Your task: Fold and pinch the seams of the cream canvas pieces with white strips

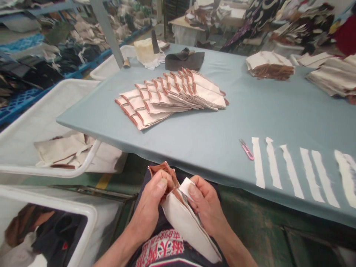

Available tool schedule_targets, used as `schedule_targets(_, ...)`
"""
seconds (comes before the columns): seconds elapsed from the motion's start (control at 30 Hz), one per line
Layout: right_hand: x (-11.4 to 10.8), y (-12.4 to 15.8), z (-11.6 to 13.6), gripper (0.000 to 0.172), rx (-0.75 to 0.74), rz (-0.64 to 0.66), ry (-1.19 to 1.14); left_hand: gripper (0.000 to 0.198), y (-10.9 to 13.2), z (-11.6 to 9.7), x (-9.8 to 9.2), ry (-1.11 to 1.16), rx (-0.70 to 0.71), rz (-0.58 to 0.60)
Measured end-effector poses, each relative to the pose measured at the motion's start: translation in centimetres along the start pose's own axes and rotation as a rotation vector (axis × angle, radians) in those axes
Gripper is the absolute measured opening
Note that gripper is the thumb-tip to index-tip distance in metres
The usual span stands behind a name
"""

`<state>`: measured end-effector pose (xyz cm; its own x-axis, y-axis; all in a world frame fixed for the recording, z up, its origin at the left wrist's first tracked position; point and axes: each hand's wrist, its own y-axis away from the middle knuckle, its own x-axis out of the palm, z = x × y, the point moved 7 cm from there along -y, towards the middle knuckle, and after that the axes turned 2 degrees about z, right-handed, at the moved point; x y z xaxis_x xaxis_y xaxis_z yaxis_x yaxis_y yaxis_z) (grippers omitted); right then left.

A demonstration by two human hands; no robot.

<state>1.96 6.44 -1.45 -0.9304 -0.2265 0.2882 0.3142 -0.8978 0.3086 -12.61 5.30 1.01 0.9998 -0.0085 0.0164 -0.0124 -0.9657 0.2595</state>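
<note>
A cream fabric pouch-like piece (185,218) with brown edging lies over my lap, below the table's front edge. My left hand (151,198) has its fingers closed on the brown-edged upper part of it. Between the thumb and fingers of my right hand (205,202) is a white fabric strip (185,184), pinched against the edge of the cream piece. My fingers cover where strip and edging meet. Pink thread snips (247,150) lie on the table to the right, beside several loose white strips (259,163).
The blue-green table (139,142) carries a fanned stack of cream pieces (172,92), a dark cloth (185,61), a thread cone (144,50) and more stacks (269,65) at the far right. White bins (94,159) with fabric stand on the left.
</note>
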Motion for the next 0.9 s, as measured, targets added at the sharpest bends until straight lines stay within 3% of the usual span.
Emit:
schedule_targets(0.2, 0.3, 2.2, -5.5, 0.055, 0.152, -0.083, -0.144, 0.036, 2.4, 3.7, -1.3, 0.098, -0.077, 0.102)
schedule_targets(0.3, 0.5, 2.9, -7.4, 0.057, 0.232, -0.085, -0.206, 0.038, 3.6, 3.5, -1.7, 0.057, -0.054, 0.183)
schedule_targets(0.47, 0.6, 3.1, -8.4, 0.054, 0.222, -0.045, -0.153, 0.034, 4.2, 2.4, -2.6, -0.278, -0.088, 0.221)
schedule_targets(0.6, -0.4, 2.8, -5.8, 0.053, 0.125, -0.059, 0.033, 0.031, 3.4, 1.3, -2.4, -0.360, -0.062, 0.187)
schedule_targets(0.73, -1.8, 3.6, 0.1, 0.045, -0.045, -0.140, 0.267, 0.026, 2.3, -0.1, -0.7, -0.313, 0.018, 0.196)
schedule_targets(0.9, -0.6, 4.6, 6.4, 0.034, -0.198, -0.087, 0.405, 0.023, 0.9, -3.0, 1.5, -0.200, 0.124, 0.214)
